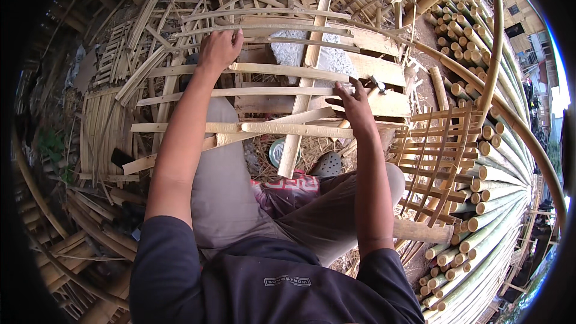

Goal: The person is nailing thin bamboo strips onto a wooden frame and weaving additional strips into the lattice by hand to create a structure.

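Observation:
Several bamboo slats lie crosswise over a half-round bamboo strip (298, 111) in front of me. My left hand (219, 51) is at a far slat (282, 26), its fingers curled over the slat's left part. My right hand (355, 103) has its fingers apart beside the right ends of a middle slat (291, 71) and a nearer slat (270, 91); whether it touches them I cannot tell. Just past that hand rests a hammer (377, 84). Closer to me, another slat (297, 129) overlaps a diagonal slat (276, 126).
Under the slats are wooden boards (378, 72) and a grey stone block (290, 52). A bamboo lattice (435, 156) and a big stack of bamboo poles (492, 189) stand at right. Slat panels (102, 126) lie at left. A round tin (277, 151) sits near my foot.

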Motion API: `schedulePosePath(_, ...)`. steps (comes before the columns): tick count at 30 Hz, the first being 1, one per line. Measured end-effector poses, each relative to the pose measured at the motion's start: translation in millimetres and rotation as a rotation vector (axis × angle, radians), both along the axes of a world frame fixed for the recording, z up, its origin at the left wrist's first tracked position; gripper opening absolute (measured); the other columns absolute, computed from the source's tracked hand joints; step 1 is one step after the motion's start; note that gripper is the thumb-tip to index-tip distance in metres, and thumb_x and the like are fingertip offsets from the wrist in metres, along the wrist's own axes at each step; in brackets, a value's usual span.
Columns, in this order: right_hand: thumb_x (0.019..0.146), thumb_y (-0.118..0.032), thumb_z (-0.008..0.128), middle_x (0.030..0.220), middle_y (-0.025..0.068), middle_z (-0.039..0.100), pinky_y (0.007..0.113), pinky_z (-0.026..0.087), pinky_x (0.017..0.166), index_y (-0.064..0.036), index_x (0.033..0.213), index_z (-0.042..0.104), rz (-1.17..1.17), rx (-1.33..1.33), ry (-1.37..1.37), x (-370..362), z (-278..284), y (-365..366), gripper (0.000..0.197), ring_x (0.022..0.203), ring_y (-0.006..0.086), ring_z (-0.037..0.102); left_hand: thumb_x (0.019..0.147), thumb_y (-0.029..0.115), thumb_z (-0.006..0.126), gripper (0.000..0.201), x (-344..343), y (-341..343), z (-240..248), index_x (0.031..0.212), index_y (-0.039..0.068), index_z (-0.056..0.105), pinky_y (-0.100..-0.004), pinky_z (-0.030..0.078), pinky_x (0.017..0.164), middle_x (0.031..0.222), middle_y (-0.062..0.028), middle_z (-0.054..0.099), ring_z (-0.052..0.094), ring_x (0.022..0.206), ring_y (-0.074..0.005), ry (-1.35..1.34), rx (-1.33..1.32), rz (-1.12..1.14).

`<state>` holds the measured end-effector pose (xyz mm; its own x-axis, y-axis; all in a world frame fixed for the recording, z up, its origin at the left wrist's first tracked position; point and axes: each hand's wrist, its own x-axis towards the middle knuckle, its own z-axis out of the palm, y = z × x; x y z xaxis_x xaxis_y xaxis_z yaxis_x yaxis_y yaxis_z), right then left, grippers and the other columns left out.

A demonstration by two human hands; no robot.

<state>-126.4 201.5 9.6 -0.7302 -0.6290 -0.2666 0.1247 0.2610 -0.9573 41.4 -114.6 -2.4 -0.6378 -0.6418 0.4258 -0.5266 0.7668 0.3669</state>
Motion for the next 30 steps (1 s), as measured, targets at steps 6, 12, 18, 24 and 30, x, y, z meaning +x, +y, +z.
schedulePosePath(6,0.096,-0.022,0.065,0.093,0.0123,0.069,0.027,0.052,0.069,-0.0014,0.143,0.027,0.044,0.037,0.081,1.7,-16.7,2.7,0.064,0.089,0.0158,0.067,0.096,0.04,0.05,0.045,-1.9,7.6,20.4,0.083,0.001,0.068,-0.0504,0.053,0.069,0.077,-0.0256,0.067,0.066,0.075,-0.0438,-0.093,0.054,0.008)
schedulePosePath(12,0.096,-0.018,0.064,0.097,0.02,0.068,0.03,0.054,0.062,-0.0024,0.141,0.025,0.046,0.051,0.065,10.0,-12.2,-1.9,0.061,0.082,0.0201,0.069,0.094,0.037,0.054,0.037,11.2,-20.8,-0.5,0.087,0.003,0.065,-0.048,0.052,0.072,0.086,-0.0204,0.067,0.064,0.081,-0.0414,0.287,-0.054,-0.078)
schedulePosePath(18,0.097,-0.019,0.063,0.099,0.0204,0.068,0.031,0.055,0.062,-0.0035,0.142,0.023,0.041,0.044,0.095,-2.6,-28.2,4.7,0.063,0.083,0.0209,0.069,0.093,0.04,0.052,0.038,40.7,-37.7,16.6,0.105,0.007,0.067,-0.0645,0.04,0.092,0.11,-0.0163,0.067,0.057,0.115,-0.0359,-0.143,-0.266,0.494)
schedulePosePath(24,0.097,-0.019,0.063,0.099,0.0203,0.067,0.033,0.057,0.063,-0.0031,0.142,0.022,0.034,0.017,0.032,2.7,-24.6,1.4,0.063,0.084,0.022,0.069,0.095,0.05,0.044,0.055,81.9,-69.4,21.8,0.128,0.009,0.059,-0.0723,0.022,0.106,0.126,-0.0178,0.063,0.047,0.131,-0.0394,-0.46,0.204,0.711)
schedulePosePath(30,0.097,-0.02,0.063,0.1,0.0203,0.067,0.033,0.057,0.064,-0.0029,0.141,0.022,0.039,0.023,0.027,5.1,-19.1,0.9,0.063,0.083,0.023,0.07,0.092,0.056,0.049,0.072,90.0,-102.1,-13.3,0.146,0.011,0.032,-0.06,0.042,0.1,0.13,-0.0217,0.06,0.056,0.12,-0.0442,-0.284,0.319,0.742)
